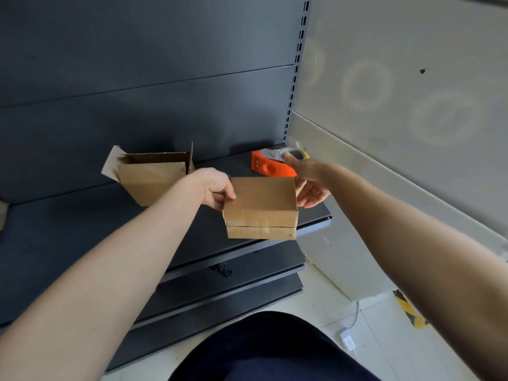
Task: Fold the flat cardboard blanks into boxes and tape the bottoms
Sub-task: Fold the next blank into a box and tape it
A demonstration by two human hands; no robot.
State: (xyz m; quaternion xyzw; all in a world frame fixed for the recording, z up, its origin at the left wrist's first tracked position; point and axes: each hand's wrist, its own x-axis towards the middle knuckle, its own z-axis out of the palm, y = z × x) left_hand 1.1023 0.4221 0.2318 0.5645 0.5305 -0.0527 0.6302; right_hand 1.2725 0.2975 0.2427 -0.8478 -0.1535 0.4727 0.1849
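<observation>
Cardboard box [261, 199], already folded, is held in the air over the front edge of the dark shelf [82, 229], its seamed face turned toward the person with clear tape [258, 222] running across the seam. The left hand [215, 188] pinches the box's left edge, thumb on top and fingers curled beneath. The right hand [310, 188] lies against the right side with relaxed, uncurled fingers and the thumb raised. An orange tape dispenser [270, 166] rests on the shelf just behind the box. A second box [154, 177], flaps open, stands on the shelf to the left.
</observation>
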